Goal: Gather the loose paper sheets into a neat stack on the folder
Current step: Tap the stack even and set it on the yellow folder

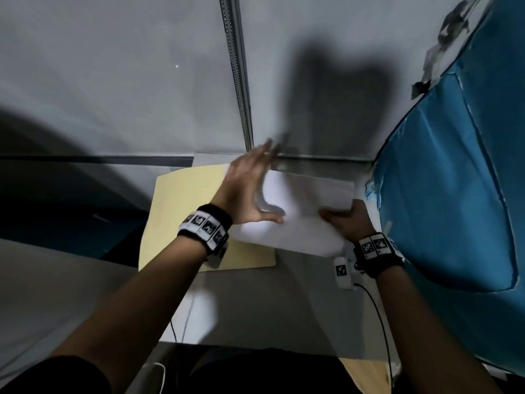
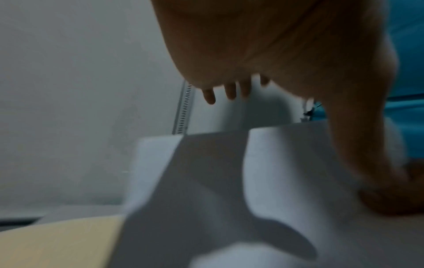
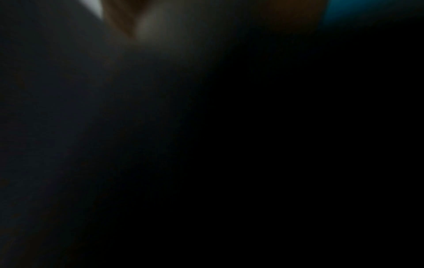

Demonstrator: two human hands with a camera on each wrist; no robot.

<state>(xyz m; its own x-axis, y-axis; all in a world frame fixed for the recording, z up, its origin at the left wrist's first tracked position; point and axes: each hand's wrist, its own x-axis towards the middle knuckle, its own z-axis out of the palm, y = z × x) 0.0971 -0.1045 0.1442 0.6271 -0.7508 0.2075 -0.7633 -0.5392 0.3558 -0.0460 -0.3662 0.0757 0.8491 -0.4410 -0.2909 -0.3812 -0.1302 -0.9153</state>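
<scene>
A pale yellow folder [image 1: 181, 217] lies flat on the grey table. White paper sheets [image 1: 298, 211] overlap its right side and hang past its right edge. My left hand [image 1: 252, 189] is spread with straight fingers, its thumb touching the top sheet. In the left wrist view the sheets [image 2: 229, 199] lie under the palm, and the folder [image 2: 57, 239] shows at the lower left. My right hand [image 1: 346, 220] pinches the sheets' near right corner. The right wrist view is almost black.
A grey wall with a vertical metal rail [image 1: 238, 81] stands just behind the folder. A blue fabric bag [image 1: 454, 194] crowds the right side. A white device with a cable [image 1: 343, 271] lies by my right wrist. The table's near edge [image 1: 255, 345] is close.
</scene>
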